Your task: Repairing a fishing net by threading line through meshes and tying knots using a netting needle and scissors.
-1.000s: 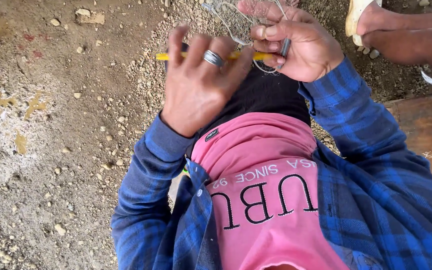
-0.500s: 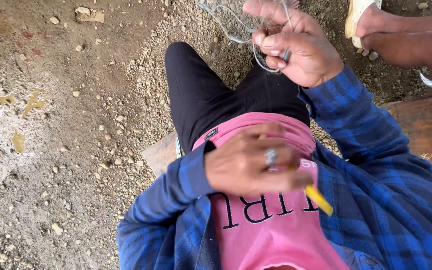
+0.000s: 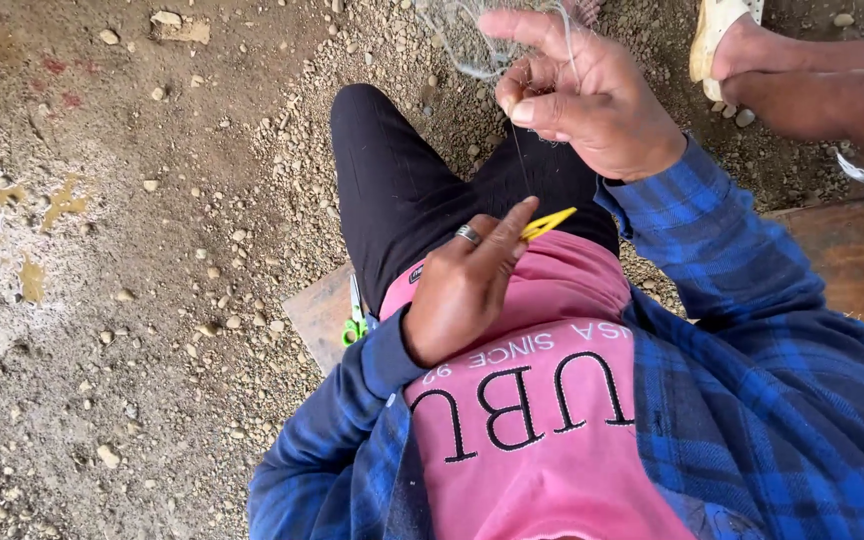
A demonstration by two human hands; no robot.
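Yellow needle (image 3: 549, 222) (left hand (image 3: 467, 290))

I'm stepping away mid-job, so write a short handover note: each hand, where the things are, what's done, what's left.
Left hand: pinches a yellow netting needle over the lap, ring on one finger.
Right hand: raised, pinching a fold of the thin fishing net; a fine line runs down from it to the needle.
Green-handled scissors lie on the wooden plank by the left thigh.
Done: line drawn taut between both hands.
Left: cannot tell how much net remains unworked.
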